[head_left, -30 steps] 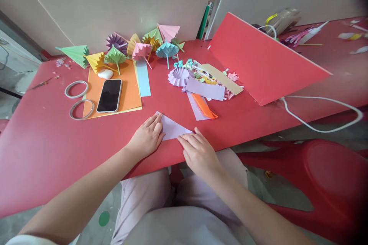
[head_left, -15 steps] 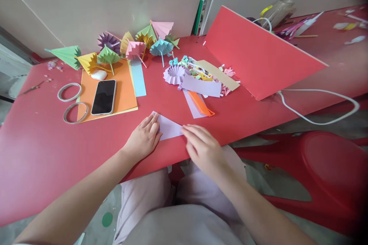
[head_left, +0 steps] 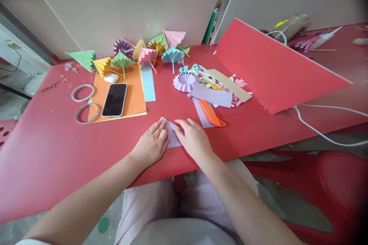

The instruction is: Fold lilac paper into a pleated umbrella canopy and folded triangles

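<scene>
A folded piece of lilac paper (head_left: 173, 136) with a slanting upper edge lies near the front edge of the red table. My left hand (head_left: 150, 142) rests flat over its left end, fingers stretched out. Across the right part lies my right hand (head_left: 194, 138), thumb and fingers apart and fingertips by the slanting edge. It hides the paper's right corner. Just beyond the right hand is an orange cutter (head_left: 211, 113) on a lilac paper strip (head_left: 199, 114).
Several folded paper umbrellas (head_left: 121, 60) stand along the wall. At left, a phone (head_left: 115, 100) lies on orange paper (head_left: 135, 95) beside two tape rolls (head_left: 87, 113). A pleated lilac ring (head_left: 184, 82) and paper scraps lie ahead. A red board (head_left: 276, 69) leans at right.
My right hand has moved from the paper's right corner leftward along its slanting edge, nearer my left hand. My left hand stays on the paper. The whole view has shifted slightly.
</scene>
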Demonstrator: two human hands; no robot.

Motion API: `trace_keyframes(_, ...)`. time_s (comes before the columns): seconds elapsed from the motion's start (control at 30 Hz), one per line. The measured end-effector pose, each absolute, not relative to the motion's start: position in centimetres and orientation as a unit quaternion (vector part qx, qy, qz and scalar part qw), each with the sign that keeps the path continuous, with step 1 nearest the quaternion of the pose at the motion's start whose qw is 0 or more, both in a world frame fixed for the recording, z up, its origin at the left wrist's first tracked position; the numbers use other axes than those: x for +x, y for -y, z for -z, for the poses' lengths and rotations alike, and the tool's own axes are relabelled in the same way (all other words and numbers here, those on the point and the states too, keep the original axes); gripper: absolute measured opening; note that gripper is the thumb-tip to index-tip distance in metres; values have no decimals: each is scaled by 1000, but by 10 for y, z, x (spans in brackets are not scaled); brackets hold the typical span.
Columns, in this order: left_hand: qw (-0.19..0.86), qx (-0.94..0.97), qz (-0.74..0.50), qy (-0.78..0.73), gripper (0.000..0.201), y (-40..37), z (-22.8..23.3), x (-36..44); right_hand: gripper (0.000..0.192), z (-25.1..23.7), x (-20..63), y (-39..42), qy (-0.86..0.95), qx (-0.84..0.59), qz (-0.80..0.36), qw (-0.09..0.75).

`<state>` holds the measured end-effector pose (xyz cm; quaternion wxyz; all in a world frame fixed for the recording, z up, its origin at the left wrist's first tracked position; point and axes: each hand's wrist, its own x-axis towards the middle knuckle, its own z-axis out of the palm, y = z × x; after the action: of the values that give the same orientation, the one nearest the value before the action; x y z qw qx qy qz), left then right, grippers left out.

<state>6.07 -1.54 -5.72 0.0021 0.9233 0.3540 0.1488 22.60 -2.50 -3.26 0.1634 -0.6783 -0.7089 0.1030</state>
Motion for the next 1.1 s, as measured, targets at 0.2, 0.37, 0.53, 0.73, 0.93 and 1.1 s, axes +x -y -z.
trace_keyframes(0.2, 3, 924, -154, -349, 24, 15, 59, 60, 23, 30, 229, 25, 693, -692, -148, 137)
trace_keyframes(0.37, 0, 924, -152, -351, 23, 15, 58, 61, 24, 37, 230, 25, 704, -677, -159, 146)
trace_keyframes(0.53, 1, 924, -152, -350, 25, 16, 58, 61, 19, 42, 231, 23, 712, -672, -148, 137)
trace_keyframes(0.73, 3, 924, -151, -350, 26, 16, 58, 61, 14, 42, 231, 23, 715, -672, -140, 132)
trace_keyframes(0.93, 22, 920, -160, -357, 26, 16, 59, 61, 12, 45, 231, 24, 715, -671, -137, 142)
trace_keyframes(1.1, 4, 920, -147, -364, 27, 17, 58, 61, 9, 42, 231, 24, 701, -682, -141, 156)
